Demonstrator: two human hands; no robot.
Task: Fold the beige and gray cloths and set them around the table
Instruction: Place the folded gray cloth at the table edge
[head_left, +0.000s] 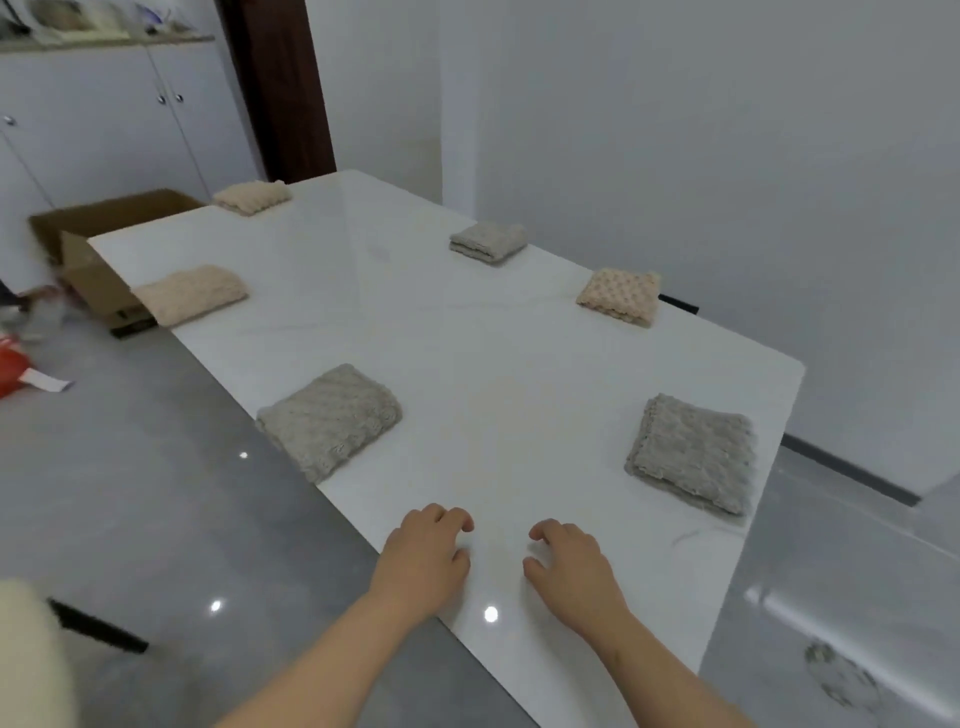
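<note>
Left hand (423, 558) and right hand (569, 569) rest palm-down on the tabletop (441, 338) at its near edge. They are close together but apart, fingers loosely curled and holding nothing.

Six folded cloths lie around the rim of the tabletop, none touching a hand.
- **Near gray cloth** (330, 421): it sits ahead and left of the left hand at the left edge. Its long side runs from that edge in toward the middle.
- **Right gray cloth** (693, 452): it lies ahead and right of the right hand, near the right edge. It is almost square, with its layered edges facing left and toward the person.
- **Middle beige cloth** (192, 293): it is farther along the left edge, with its long axis across the edge.
- **Far beige cloth** (253, 196): it lies at the far left corner, well apart from both hands.
- **Far gray cloth** (488, 241): it is on the wall side, with its stacked layers showing toward the middle of the tabletop.
- **Right beige cloth** (619, 296): it is on the same side, nearer the person and almost square.

The tabletop is white, glossy and faintly veined, and runs diagonally away from the person. Below it is a floor (130, 493) of shiny gray tiles with light spots reflected in it. An open cardboard box (104, 244) stands on the floor past the left edge, with a red item (10, 364) nearby. White cabinets (104, 104), a dark brown post (280, 88) and a plain white wall (675, 130) close the room.
</note>
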